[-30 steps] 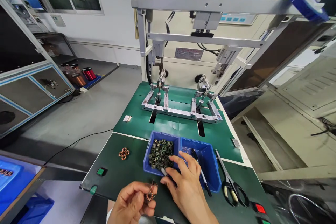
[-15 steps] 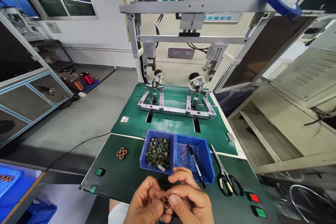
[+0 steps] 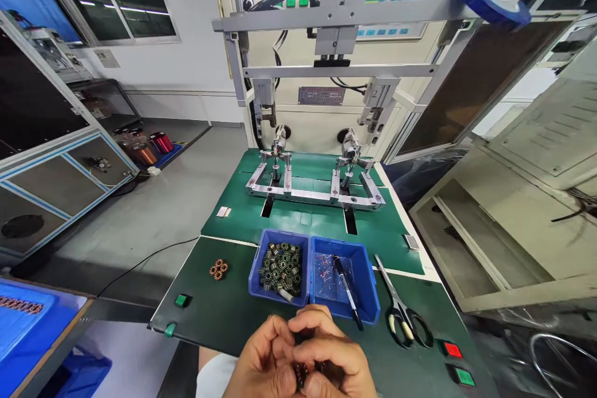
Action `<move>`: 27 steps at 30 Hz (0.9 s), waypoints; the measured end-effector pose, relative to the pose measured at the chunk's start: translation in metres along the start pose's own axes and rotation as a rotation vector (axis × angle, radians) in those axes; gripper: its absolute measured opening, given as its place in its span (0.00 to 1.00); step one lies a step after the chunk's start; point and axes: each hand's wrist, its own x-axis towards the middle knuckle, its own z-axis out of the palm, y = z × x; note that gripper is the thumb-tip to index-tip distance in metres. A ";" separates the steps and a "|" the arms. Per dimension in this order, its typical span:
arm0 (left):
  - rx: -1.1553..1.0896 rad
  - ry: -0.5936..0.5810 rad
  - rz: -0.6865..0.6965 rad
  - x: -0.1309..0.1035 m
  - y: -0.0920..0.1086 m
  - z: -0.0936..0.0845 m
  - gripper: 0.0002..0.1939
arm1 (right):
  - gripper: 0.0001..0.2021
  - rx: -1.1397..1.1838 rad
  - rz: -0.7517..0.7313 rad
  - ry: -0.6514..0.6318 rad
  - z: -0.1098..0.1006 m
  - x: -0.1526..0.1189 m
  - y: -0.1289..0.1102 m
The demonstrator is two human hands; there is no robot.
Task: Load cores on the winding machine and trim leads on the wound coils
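Note:
Low at the front edge of the green table, my left hand [image 3: 268,357] and my right hand [image 3: 331,354] close together round a small copper-wound core [image 3: 301,375], mostly covered by the fingers. Just beyond them sits a blue bin [image 3: 254,283] full of dark green cores [image 3: 282,267] with a white cylinder on top. Joined at its right is a second blue bin [image 3: 373,289] holding a black pen [image 3: 346,289] and wire scraps. Scissors [image 3: 401,311] lie right of the bins. Several copper-wound cores [image 3: 218,269] rest in a cluster at the left.
A metal winding fixture [image 3: 312,197] stands at the table's back beneath a machine frame [image 3: 396,12]. Red [image 3: 451,349] and green [image 3: 464,377] buttons are at the right, another green button [image 3: 181,300] at the left. A blue tray [image 3: 28,329] with wound cores is far left.
Both hands have drawn closer round the core, which is now more hidden. The two rotating heads of the fixture have turned. The view has shifted slightly.

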 end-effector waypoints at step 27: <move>0.074 0.223 0.121 -0.008 0.003 0.016 0.22 | 0.09 -0.327 0.089 0.295 0.016 -0.024 -0.006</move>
